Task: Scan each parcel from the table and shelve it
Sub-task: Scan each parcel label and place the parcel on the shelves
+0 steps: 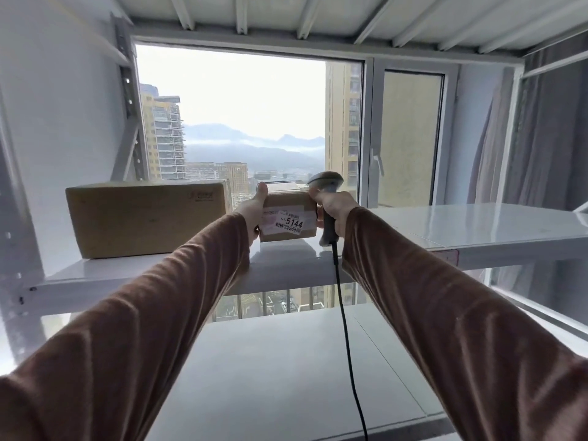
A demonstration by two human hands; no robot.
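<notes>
1. The small parcel (288, 218), a brown carton with a white label reading 5144 facing the person, sits on or just above the white shelf (477, 229), close to its front edge; I cannot tell whether its base is fully down.

2. The left hand (253, 211) holds the parcel's left end, thumb up over the top corner and fingers hidden behind it.

3. The right hand (334, 214) is wrapped round the grip of a grey scanner (327, 198) and at the same time bears against the parcel's right end. The scanner's head rises above the carton, and its black cable (345, 329) hangs down past the shelf edge.

4. A larger parcel (148, 219) already stands on the same shelf just to the left, a narrow gap between the two.

5. To my eye this is the shelving step, with the carton being pushed in beside its neighbour.

6. What could go wrong: the right hand has two jobs, so its hold on the carton looks weak. If the left hand lets go early, the parcel could tip off the front edge.

7. The dangling cable could snag on the shelf lip as the arm pulls back and drag the scanner or nudge the carton.

8. Pushing too far left would shove the larger parcel askew.
</notes>
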